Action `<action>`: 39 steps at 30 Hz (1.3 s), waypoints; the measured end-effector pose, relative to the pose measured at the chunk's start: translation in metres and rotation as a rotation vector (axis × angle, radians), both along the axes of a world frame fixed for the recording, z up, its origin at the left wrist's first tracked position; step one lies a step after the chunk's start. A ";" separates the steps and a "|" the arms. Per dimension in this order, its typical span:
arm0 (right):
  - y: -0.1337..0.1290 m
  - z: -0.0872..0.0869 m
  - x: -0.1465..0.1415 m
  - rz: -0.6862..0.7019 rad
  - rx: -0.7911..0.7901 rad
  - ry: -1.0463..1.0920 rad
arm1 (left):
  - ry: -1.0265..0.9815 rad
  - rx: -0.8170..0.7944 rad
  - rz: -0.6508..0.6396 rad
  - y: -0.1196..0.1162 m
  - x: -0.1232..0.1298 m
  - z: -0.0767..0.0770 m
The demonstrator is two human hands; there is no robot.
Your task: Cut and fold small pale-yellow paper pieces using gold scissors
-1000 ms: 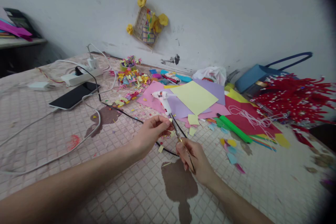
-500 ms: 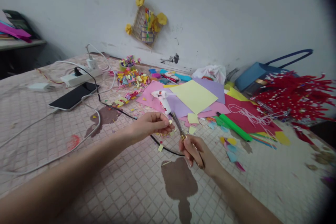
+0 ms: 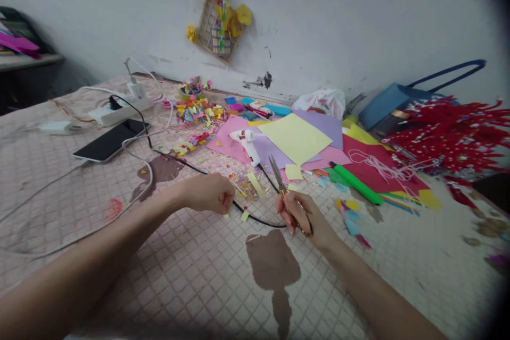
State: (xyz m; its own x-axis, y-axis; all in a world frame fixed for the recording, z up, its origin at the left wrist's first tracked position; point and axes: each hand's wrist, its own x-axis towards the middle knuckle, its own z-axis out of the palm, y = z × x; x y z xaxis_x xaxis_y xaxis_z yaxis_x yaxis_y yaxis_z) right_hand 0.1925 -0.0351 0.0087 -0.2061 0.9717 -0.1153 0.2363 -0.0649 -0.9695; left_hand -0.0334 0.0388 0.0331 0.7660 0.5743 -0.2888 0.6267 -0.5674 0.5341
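My right hand (image 3: 298, 215) grips gold-handled scissors (image 3: 280, 180), their blades pointing up and away from me and slightly parted. To the left, my left hand (image 3: 211, 193) is closed with its fingers curled downward beside the black cord (image 3: 255, 219); whatever lies inside it is hidden. A pale yellow paper strip (image 3: 256, 185) rests on a scatter of tiny clippings between the two hands. Beyond them a white glue gun (image 3: 247, 144) lies on pink and purple sheets. A pale yellow sheet (image 3: 297, 137) tops the stack.
A phone (image 3: 111, 141) and a power strip (image 3: 119, 110) with looping cables occupy the left. Paper cuttings (image 3: 201, 111) are heaped at the back. Rightward are a green tube-like item (image 3: 356, 183), white string (image 3: 392, 170), a blue bag (image 3: 390, 103) and a red beaded bundle (image 3: 446, 133).
My left hand has drawn left and down, away from the scissors, its fingers curling in. The yellow strip now shows on the table. The scissor blades have parted slightly.
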 end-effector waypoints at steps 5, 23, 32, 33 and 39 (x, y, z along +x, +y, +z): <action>0.001 -0.002 0.001 0.005 0.006 0.020 | -0.013 0.022 -0.008 0.000 -0.001 0.005; 0.002 -0.002 -0.002 -0.018 -0.013 0.026 | -0.325 0.100 -0.034 -0.018 0.025 -0.014; 0.002 -0.009 -0.004 0.000 -0.016 0.048 | -0.645 -0.463 0.240 -0.010 0.027 -0.017; 0.002 -0.010 -0.005 0.000 -0.005 0.041 | -0.679 -0.514 0.256 -0.010 0.028 -0.018; 0.001 -0.017 -0.011 0.020 0.008 0.059 | -0.735 -0.619 0.315 -0.014 0.034 -0.024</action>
State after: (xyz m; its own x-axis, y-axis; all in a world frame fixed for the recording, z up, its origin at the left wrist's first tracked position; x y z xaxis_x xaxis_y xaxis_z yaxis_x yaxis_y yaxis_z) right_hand 0.1819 -0.0337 -0.0085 -0.2315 0.9682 -0.0949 0.1800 -0.0533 -0.9822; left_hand 0.0011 0.0248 0.0090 0.7135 0.6900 -0.1216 0.0969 0.0747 0.9925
